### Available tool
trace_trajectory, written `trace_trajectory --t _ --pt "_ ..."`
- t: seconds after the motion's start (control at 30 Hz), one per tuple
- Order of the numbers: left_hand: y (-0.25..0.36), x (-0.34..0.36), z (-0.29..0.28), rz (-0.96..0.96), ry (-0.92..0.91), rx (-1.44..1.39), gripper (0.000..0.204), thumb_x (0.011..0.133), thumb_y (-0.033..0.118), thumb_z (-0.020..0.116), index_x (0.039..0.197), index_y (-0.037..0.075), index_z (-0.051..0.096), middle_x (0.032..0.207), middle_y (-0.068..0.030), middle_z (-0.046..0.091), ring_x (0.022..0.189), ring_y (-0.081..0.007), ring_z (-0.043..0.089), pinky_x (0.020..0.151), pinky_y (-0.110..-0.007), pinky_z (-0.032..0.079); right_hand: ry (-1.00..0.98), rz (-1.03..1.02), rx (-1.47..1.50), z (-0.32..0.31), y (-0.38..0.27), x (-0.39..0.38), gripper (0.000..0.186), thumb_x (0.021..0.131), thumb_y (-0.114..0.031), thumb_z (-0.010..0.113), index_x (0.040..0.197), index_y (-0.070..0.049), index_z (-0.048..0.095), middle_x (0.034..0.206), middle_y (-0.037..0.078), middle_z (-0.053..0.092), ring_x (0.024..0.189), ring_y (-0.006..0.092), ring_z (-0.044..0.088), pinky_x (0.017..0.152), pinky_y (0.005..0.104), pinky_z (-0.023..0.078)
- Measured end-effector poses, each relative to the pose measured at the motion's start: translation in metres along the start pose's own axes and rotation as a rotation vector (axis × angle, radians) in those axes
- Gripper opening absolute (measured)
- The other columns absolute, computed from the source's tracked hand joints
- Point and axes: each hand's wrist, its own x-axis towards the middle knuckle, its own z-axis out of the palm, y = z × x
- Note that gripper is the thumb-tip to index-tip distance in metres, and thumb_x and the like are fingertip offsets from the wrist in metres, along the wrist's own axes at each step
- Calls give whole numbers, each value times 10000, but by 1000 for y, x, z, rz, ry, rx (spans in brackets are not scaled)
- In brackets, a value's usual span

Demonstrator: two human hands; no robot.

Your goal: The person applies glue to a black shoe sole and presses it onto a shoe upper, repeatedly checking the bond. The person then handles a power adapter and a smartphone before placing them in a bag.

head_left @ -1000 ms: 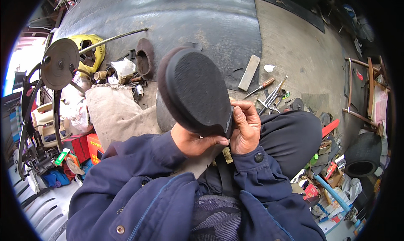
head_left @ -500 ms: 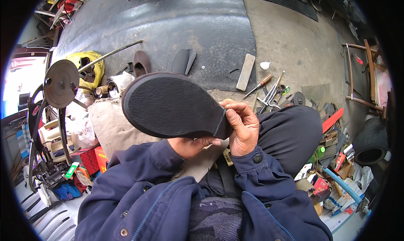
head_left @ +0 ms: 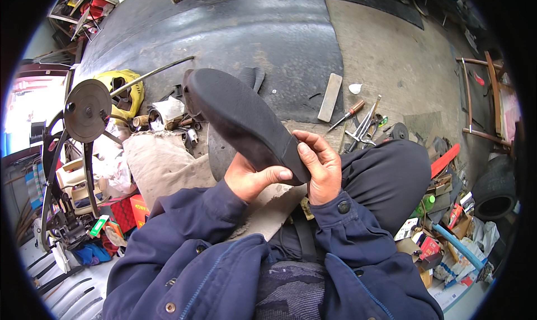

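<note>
A dark shoe (head_left: 240, 110) is held up in front of me, tilted, with its black sole and side facing up and its toe toward the far left. My right hand (head_left: 320, 166) pinches the heel end between thumb and fingers. Around the heel's near side curls my left hand (head_left: 253, 177), its thumb lying along the shoe; its other fingers are mostly hidden beneath. Under the shoe shows a dark grey curved piece (head_left: 220, 149), partly covered. A beige cloth (head_left: 159, 158) drapes over my left leg.
A screwdriver (head_left: 348, 114), pincers (head_left: 366, 121) and a whetstone-like block (head_left: 330, 98) lie on the floor ahead. At left stands a machine with a round wheel (head_left: 88, 110). A yellow bag (head_left: 126, 90) is behind it. Boxes, a blue tube (head_left: 456, 246) and clutter lie at right.
The shoe has rolled from sole flat toward me to edge-on, its toe swinging farther away. My left thumb now shows along its side; my right hand keeps its hold on the heel.
</note>
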Motion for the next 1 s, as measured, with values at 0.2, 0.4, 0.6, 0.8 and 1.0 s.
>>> trace_trajectory --t 0.2,0.4,0.6,0.8,1.0 --pt "-1 5 -7 17 67 -19 400 942 259 701 1227 -5 611 1080 -53 684 950 -133 636 832 -278 508 -58 23 -136 2 1 -1 294 1018 -126 547 1257 18 642 1177 28 637 1080 99 585 960 249 445" --pt "-1 6 -15 -127 59 -79 390 976 281 622 1234 -11 617 1126 -65 682 1012 -131 627 911 -282 476 -127 47 -164 -3 1 -1 347 1049 -170 507 1309 42 598 1198 74 662 1059 117 617 947 253 477" --pt "-6 11 -9 -57 70 -110 308 990 289 623 1101 3 641 822 -15 643 607 -67 542 488 -228 399 -118 103 -103 -5 2 -4 388 1059 -218 489 1311 58 591 1181 95 670 1033 130 636 921 255 491" --pt "0 11 -7 -138 50 -74 348 978 315 625 1150 14 653 843 22 637 647 -43 525 574 -196 386 -83 237 -86 -8 -2 -7 464 1071 -331 438 1218 66 630 1062 131 700 865 169 684 774 269 537" --pt "2 14 1 338 22 562 414 773 261 818 1110 65 680 1019 -107 677 1021 -289 598 933 -402 458 -5 172 -185 -11 -1 -7 633 1053 -534 328 1180 7 632 921 141 712 709 186 676 604 295 540"
